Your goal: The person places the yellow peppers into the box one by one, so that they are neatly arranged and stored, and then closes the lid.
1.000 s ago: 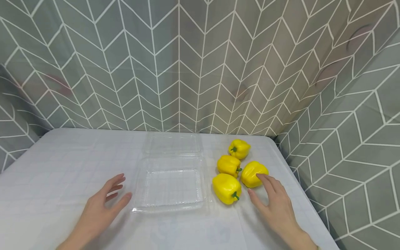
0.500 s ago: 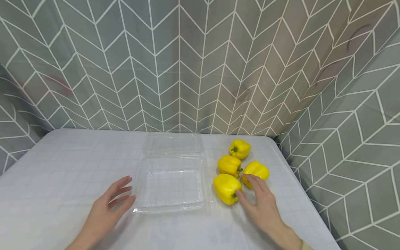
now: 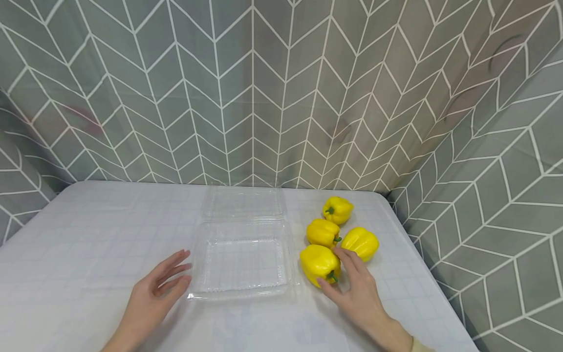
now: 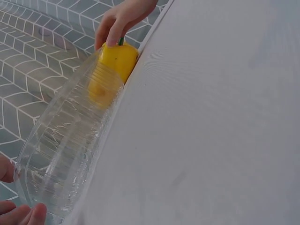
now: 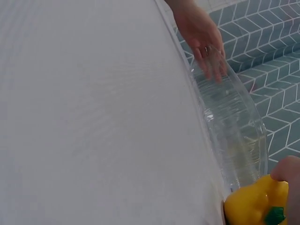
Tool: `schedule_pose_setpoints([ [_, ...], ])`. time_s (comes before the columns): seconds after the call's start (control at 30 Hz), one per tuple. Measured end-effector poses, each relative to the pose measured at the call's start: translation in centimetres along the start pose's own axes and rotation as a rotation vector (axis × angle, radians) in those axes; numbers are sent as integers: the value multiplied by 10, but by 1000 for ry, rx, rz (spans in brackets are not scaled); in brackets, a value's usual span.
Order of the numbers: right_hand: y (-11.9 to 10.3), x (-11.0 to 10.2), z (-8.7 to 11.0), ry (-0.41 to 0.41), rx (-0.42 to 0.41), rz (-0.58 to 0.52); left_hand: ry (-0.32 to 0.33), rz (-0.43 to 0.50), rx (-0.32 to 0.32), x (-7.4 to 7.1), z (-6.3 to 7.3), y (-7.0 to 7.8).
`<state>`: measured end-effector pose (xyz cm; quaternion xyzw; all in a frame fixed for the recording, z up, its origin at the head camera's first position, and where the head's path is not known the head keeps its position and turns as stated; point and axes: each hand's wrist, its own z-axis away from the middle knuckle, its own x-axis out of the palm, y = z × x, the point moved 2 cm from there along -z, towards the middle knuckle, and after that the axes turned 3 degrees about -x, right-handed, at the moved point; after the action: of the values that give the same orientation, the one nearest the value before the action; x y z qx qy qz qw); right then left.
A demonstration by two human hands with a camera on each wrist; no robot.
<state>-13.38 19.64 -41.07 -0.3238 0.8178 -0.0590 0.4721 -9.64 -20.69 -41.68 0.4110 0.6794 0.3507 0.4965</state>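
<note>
In the head view, a yellow bell pepper (image 3: pixel 315 263) lies nearest on the right with its green stem toward me. My right hand (image 3: pixel 358 298) holds its stem end, thumb on the near side and fingers on the far side. The left wrist view shows the thumb and fingers at the top of this bell pepper (image 4: pixel 117 61). My left hand (image 3: pixel 151 296), fingers loosely bent and holding nothing, is beside the left edge of a clear plastic clamshell container (image 3: pixel 239 294). Its lid (image 3: pixel 244 203) is folded back behind the base, and nothing lies inside.
Three more yellow bell peppers lie beyond the held one: a middle one (image 3: pixel 321 232), a right one (image 3: pixel 362 243) and a back one (image 3: pixel 337 210). A white cloth covers the table (image 3: pixel 110 230). Patterned grey curtains (image 3: pixel 264 98) hang behind and at the sides.
My right hand has moved left from near the right bell pepper to the nearest one and taken hold of its stem end. My left hand has shifted slightly right, toward the container.
</note>
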Motion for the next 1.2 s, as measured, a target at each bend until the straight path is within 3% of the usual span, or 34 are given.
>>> schedule_pose_setpoints([
  [0.47, 1, 9, 3, 31, -19, 1, 9, 100, 9, 0, 0, -2],
  [0.87, 2, 10, 3, 51, -35, 25, 17, 85, -57, 3, 1, -1],
  [1.2, 2, 10, 4, 83, -65, 9, 22, 70, -70, 4, 3, -1],
])
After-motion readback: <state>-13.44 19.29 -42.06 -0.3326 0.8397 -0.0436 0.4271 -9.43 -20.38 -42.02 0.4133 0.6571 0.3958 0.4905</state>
